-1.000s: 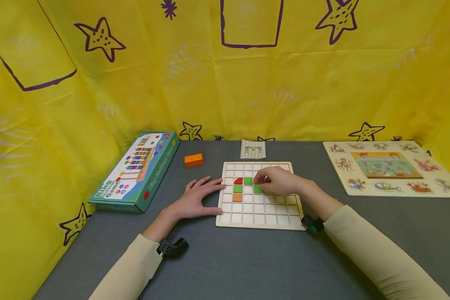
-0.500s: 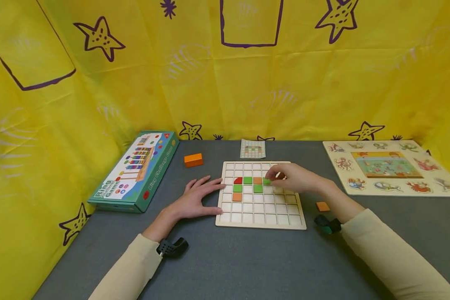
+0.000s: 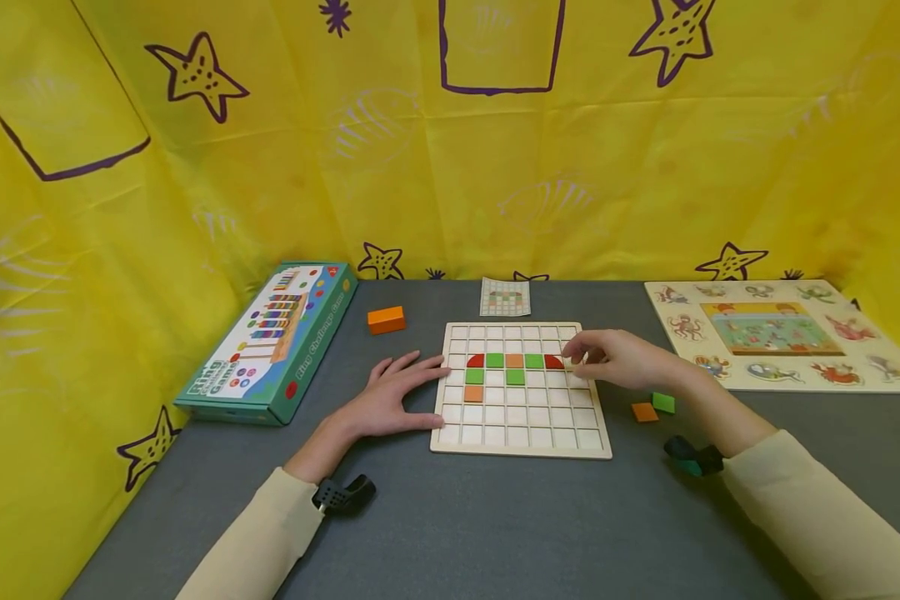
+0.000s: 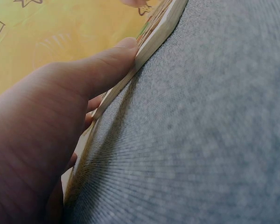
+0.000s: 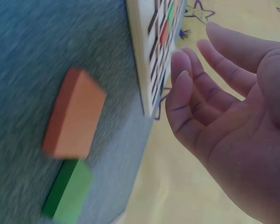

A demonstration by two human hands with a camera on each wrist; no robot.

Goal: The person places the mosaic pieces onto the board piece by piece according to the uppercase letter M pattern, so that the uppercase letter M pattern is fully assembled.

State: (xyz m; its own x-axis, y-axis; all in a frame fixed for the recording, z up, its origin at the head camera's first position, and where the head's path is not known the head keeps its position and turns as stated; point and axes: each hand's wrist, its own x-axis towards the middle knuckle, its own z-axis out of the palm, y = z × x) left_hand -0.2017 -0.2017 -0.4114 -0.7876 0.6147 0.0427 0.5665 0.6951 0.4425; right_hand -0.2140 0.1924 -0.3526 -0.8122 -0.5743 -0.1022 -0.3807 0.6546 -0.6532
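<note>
A wooden grid board point(image 3: 521, 452) lies on the table. One row of it bears a red rounded tile point(image 3: 476, 361), a green tile point(image 3: 495, 360), an orange tile point(image 3: 514, 361), another green tile point(image 3: 534, 361) and a second red rounded tile point(image 3: 553, 362). Lower cells hold a few more green and orange tiles. My left hand point(image 3: 396, 402) rests at the board's left edge, fingers spread, its thumb touching the rim in the left wrist view. Over the board's right edge hovers my right hand point(image 3: 607, 358), fingers loosely bent, nothing between them in the right wrist view.
A loose orange tile point(image 3: 644, 412) and a green tile point(image 3: 663, 403) lie right of the board, under the right forearm. An orange block point(image 3: 386, 320) and a boxed game point(image 3: 270, 342) stand left. A pattern card point(image 3: 505, 297) lies behind; a picture puzzle point(image 3: 776, 373) sits right.
My right hand has drawn rightward across the board, uncovering the orange, green and red tiles in the row. The loose orange and green tiles have come into sight. My left hand stays put.
</note>
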